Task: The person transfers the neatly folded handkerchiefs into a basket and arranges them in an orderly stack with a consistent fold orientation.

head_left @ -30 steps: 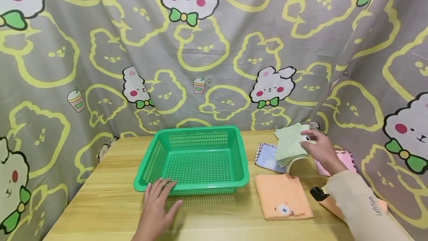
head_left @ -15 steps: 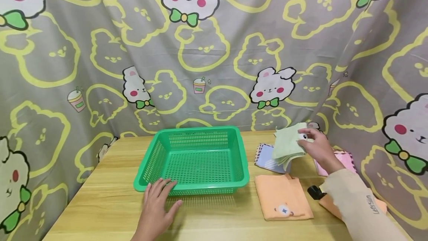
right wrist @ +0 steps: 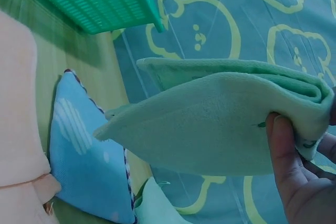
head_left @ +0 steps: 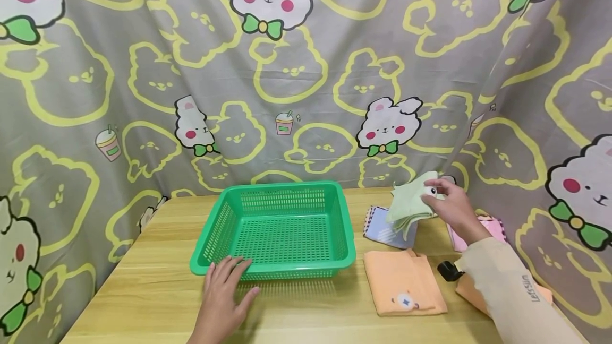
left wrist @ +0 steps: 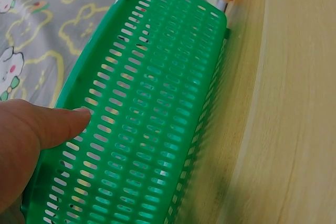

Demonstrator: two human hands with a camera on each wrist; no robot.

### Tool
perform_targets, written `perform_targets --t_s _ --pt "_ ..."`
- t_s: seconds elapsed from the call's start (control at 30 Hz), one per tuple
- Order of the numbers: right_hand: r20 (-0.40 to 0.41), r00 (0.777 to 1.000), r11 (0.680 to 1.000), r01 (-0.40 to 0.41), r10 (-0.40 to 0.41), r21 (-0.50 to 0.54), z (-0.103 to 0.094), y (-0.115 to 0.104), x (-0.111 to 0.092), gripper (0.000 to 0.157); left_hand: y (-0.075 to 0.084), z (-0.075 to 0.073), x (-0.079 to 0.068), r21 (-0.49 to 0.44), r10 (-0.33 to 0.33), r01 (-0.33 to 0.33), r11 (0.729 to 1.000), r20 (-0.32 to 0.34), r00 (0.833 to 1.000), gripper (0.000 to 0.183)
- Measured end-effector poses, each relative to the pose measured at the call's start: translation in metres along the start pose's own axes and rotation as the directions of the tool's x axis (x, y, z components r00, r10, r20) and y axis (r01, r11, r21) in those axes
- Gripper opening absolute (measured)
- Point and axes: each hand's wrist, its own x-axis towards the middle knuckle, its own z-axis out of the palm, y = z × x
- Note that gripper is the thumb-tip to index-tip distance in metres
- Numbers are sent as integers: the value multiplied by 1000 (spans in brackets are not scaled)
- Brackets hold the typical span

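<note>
My right hand (head_left: 451,207) pinches a folded pale green towel (head_left: 412,201) by its right side, thumb against fingers. In the right wrist view the towel (right wrist: 210,124) hangs in folded layers, its left corner drooping. Beneath and beside it lies a folded blue towel (head_left: 389,232) with a checked edge. The left hand (head_left: 224,293) rests its straight fingers on the near rim of a green plastic basket (head_left: 351,251), thumb spread away. In the left wrist view the thumb (left wrist: 60,124) lies in front of the basket's slotted wall (left wrist: 142,108).
A folded orange towel (head_left: 404,283) with an animal face lies near front right. Another orange towel (head_left: 470,293) is partly under the right sleeve, and a pink one (head_left: 492,230) lies behind the right wrist. More pale green cloth (right wrist: 157,203) shows beside the blue towel. A patterned curtain (head_left: 306,94) backs the table.
The right hand, still holding the pale green towel, has shifted slightly left and up. The left hand and the basket have stayed in place.
</note>
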Motion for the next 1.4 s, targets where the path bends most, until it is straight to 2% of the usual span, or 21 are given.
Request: perform_targets --t_s 0.23,0.6,1.13,1.4 --pt "3 1000 1000 8 -8 -7 0 -8 3 47 0 0 -1 -3 -5 5 1000 8 1000 58" --pt "35 999 1000 -28 28 3 -1 -23 9 50 -1 2 2 -3 27 -27 1000 -23 999 60" --pt "42 999 1000 12 -12 -9 2 -38 15 47 0 2 0 -1 20 -20 1000 -20 1000 59" --pt "75 997 1000 -15 15 5 4 -45 18 50 -1 1 0 2 13 -13 1000 -10 1000 59"
